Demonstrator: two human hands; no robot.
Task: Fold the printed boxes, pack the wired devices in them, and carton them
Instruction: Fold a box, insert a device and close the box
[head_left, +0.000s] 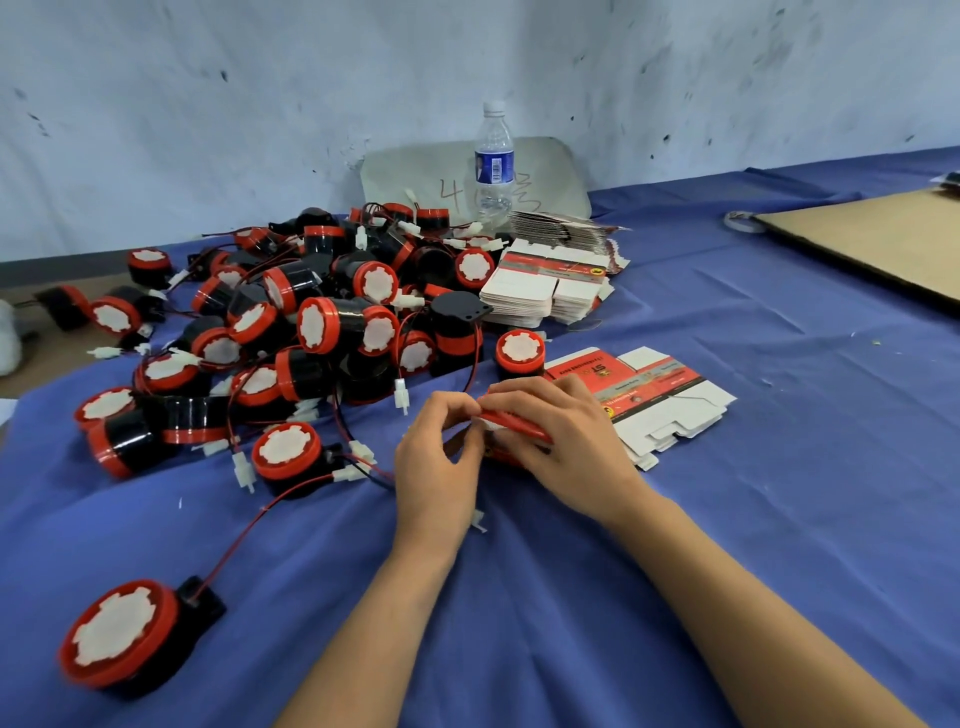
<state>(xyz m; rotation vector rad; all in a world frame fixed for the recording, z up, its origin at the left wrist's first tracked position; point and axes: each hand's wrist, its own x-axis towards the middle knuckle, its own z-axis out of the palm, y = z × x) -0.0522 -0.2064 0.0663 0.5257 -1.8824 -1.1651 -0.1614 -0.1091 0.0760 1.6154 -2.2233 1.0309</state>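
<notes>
Tabletop (753, 545) under blue cloth: near its middle the left hand (441, 462) pinches and the right hand (566, 447) curls over a red printed box (511, 417), mostly hidden; its visible edge runs left to right. Just beyond lies a flat box blank (670, 395). Wired devices (311, 322) heap far left, wires tangled; a cardboard sheet (872, 239) is cut off at the right edge

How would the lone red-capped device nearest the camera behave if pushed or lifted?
The device has a round drum shape, so a push would probably roll it in an arc. Its black bracket may stop that roll. The trailing red wire would likely drag or snag.
</notes>
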